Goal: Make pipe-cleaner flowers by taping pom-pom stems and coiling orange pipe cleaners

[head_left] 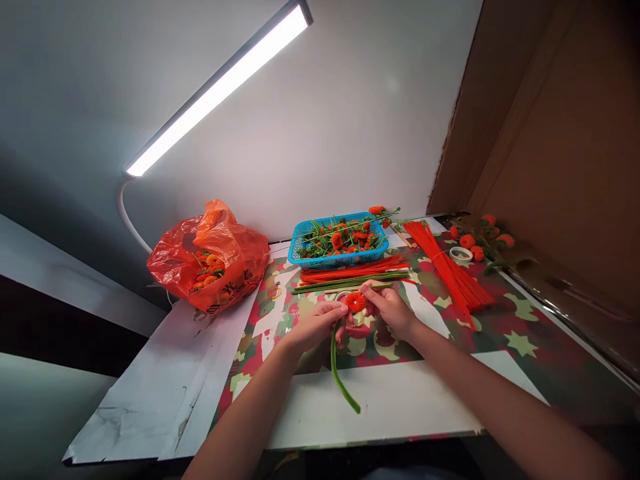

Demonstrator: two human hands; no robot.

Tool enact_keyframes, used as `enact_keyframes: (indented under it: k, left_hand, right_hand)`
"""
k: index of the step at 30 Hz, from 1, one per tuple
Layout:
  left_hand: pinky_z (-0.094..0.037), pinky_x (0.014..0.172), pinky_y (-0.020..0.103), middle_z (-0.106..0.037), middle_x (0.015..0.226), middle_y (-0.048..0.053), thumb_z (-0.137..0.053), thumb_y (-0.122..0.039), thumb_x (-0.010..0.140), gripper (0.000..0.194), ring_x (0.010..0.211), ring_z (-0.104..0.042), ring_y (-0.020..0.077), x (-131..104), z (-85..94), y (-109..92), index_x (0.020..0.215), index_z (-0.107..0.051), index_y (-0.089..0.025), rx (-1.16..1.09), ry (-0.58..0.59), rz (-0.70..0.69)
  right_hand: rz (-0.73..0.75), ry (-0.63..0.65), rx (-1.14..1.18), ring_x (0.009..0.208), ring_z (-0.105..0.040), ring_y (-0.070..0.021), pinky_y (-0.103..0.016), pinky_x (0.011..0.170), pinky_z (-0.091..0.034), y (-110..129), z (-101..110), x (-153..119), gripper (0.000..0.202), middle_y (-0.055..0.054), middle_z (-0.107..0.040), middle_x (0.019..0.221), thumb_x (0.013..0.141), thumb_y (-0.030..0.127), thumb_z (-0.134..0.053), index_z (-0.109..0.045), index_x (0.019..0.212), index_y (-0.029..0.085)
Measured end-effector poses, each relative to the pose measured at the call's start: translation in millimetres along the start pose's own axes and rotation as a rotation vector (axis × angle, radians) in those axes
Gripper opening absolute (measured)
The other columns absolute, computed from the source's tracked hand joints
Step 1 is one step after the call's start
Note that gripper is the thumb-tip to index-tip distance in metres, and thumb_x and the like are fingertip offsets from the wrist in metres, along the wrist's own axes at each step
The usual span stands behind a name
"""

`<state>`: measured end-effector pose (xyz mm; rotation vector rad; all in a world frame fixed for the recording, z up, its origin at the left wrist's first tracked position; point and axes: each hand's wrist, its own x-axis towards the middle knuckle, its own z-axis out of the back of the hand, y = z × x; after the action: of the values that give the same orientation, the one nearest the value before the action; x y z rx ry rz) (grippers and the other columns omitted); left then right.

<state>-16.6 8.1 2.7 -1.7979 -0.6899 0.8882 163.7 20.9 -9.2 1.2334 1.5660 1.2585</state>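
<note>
Between my two hands is a small orange-red flower (pixel 355 303), a coiled fuzzy ring with a pale centre. My left hand (pixel 317 325) pinches it at its left side with thumb and fingers. A green pipe cleaner (pixel 342 383) hangs down in a curve from below the left fingers. My right hand (pixel 393 311) is closed at the flower's upper right, with a green fuzzy end (pixel 383 286) sticking out past its fingertips. Whether both green parts are one piece is hidden by the fingers. A roll of tape (pixel 343 295) lies partly hidden behind the flower.
Behind my hands stands a blue basket (pixel 295 252) of orange flowers, with red (pixel 350 272) and green pipe cleaners (pixel 320 287) before it. To the right lie a red bundle (pixel 445 267), a tape roll (pixel 461 254) and flowers (pixel 468 241). An orange bag (pixel 240 250) sits left under a lamp (pixel 220 90).
</note>
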Motion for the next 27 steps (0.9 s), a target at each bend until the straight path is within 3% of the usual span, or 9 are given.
enact_keyframes:
  k: [5, 8, 12, 20, 27]
  left_hand:
    - [-0.044, 0.045, 0.023, -0.053, 0.045, -0.002, -0.064, -0.046, 0.078, 0.031, 0.04, -0.05, 0.0109, 2.8, 2.2, 6.2, 0.072, -0.063, -0.016, 0.026, 0.001, -0.041]
    - [-0.044, 0.046, 0.023, -0.057, 0.051, 0.0, -0.065, -0.048, 0.077, 0.033, 0.043, -0.053, 0.0112, 5.0, 2.1, 9.2, 0.071, -0.064, -0.015, 0.046, -0.04, -0.088]
    - [-0.045, 0.048, 0.024, -0.061, 0.055, 0.002, -0.066, -0.049, 0.076, 0.034, 0.046, -0.056, 0.0121, 5.9, -2.3, 10.0, 0.069, -0.062, -0.015, 0.083, -0.059, -0.113]
    - [-0.038, 0.036, 0.018, -0.046, 0.04, -0.007, -0.059, -0.054, 0.079, 0.04, 0.032, -0.042, 0.0062, 5.9, -5.5, 10.8, 0.073, -0.058, -0.014, 0.196, -0.087, -0.113]
    - [-0.045, 0.041, 0.021, -0.054, 0.049, -0.005, -0.064, -0.055, 0.074, 0.041, 0.039, -0.052, 0.0096, 5.4, -13.0, 8.5, 0.075, -0.053, -0.015, 0.176, -0.111, -0.123]
  right_hand:
    - [0.001, -0.035, 0.169, 0.059, -0.056, -0.0103, -0.025, 0.063, -0.048, -1.8, -5.8, -1.9, 0.04, 0.004, -0.06, 0.063, 0.062, 0.053, -0.075, -0.058, 0.072, 0.019]
    - [-0.038, -0.055, 0.257, 0.063, -0.059, -0.0117, -0.028, 0.069, -0.051, -2.5, -7.3, -2.6, 0.038, 0.003, -0.063, 0.067, 0.059, 0.049, -0.079, -0.058, 0.07, 0.018]
    - [-0.043, -0.046, 0.262, 0.065, -0.061, -0.0127, -0.028, 0.07, -0.052, -3.6, -5.9, -2.6, 0.036, 0.002, -0.065, 0.067, 0.061, 0.047, -0.079, -0.059, 0.068, 0.018]
    - [0.052, -0.127, 0.193, 0.06, -0.061, -0.0131, -0.026, 0.063, -0.051, 5.1, -3.5, -2.2, 0.038, 0.0, -0.065, 0.062, 0.059, 0.051, -0.078, -0.063, 0.063, 0.017]
    - [0.06, -0.094, 0.14, 0.062, -0.062, -0.0144, -0.029, 0.067, -0.051, 5.1, -1.6, -3.4, 0.036, -0.001, -0.067, 0.064, 0.061, 0.051, -0.077, -0.066, 0.065, 0.017]
